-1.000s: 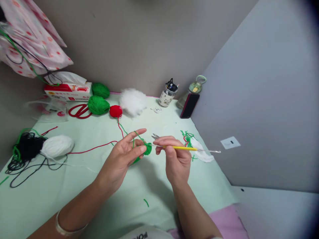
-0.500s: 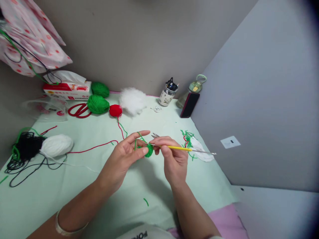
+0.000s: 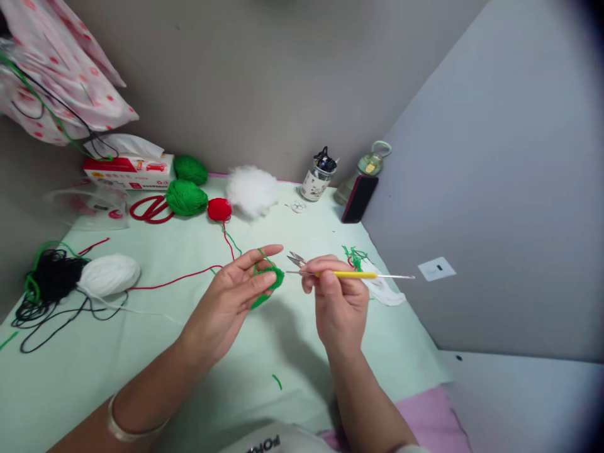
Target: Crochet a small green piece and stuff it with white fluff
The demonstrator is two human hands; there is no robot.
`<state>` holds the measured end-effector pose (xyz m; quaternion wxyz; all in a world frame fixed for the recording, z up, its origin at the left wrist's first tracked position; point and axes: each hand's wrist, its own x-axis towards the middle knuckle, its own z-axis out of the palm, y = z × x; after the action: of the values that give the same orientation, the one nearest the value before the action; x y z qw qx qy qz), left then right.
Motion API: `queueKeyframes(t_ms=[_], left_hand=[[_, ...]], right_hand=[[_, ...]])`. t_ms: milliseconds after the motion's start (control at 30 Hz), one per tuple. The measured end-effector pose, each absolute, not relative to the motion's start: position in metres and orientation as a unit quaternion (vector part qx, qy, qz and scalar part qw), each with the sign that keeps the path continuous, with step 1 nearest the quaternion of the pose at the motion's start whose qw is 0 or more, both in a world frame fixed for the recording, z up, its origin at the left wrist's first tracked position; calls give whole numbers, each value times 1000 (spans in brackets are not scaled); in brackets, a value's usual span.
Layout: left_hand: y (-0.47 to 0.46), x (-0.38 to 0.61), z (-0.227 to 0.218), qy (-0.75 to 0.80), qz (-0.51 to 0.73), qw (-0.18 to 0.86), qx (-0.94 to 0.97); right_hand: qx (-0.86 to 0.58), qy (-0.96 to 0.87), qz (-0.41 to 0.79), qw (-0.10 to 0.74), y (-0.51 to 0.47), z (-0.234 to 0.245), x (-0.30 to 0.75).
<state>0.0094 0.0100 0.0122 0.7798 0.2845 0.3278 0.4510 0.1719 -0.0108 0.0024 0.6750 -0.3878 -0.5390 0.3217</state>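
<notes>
My left hand (image 3: 231,296) pinches a small green crochet piece (image 3: 278,279) between thumb and fingers. Green yarn runs over its raised index finger. In my right hand (image 3: 342,302) is a crochet hook (image 3: 361,275) with a yellow handle and metal ends, held like a pencil. The hook's left tip is just right of the green piece, seemingly apart from it. Behind my right fingers, the metal tips of small scissors (image 3: 296,258) show on the table; the rest of them is hidden.
Green yarn balls (image 3: 187,197), a red yarn ball (image 3: 219,209), white stuffing (image 3: 253,192) and red-handled scissors (image 3: 151,209) lie at the back. White yarn (image 3: 111,275) and black yarn (image 3: 56,275) are left. A phone (image 3: 360,199) leans on a bottle (image 3: 370,165); green scraps (image 3: 355,257) lie right.
My right hand has moved right with the hook, whose tip has come away from the green piece. My left hand has turned the piece slightly, showing more of its lower edge.
</notes>
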Motion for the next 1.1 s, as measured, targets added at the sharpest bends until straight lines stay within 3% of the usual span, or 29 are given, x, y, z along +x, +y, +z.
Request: queueKeyframes(t_ms=[167, 367, 667, 1100], left_hand=[[5, 12, 10, 345, 455, 733, 370], [5, 10, 8, 372, 440, 713, 399], [5, 8, 10, 383, 454, 694, 406], [2, 11, 19, 456, 466, 607, 454]], right_hand=[[-403, -547, 362, 639, -8, -2, 169], [-402, -484, 432, 646, -8, -5, 173], [-354, -489, 438, 666, -9, 1, 172], [-388, -705, 148, 576, -23, 4, 174]])
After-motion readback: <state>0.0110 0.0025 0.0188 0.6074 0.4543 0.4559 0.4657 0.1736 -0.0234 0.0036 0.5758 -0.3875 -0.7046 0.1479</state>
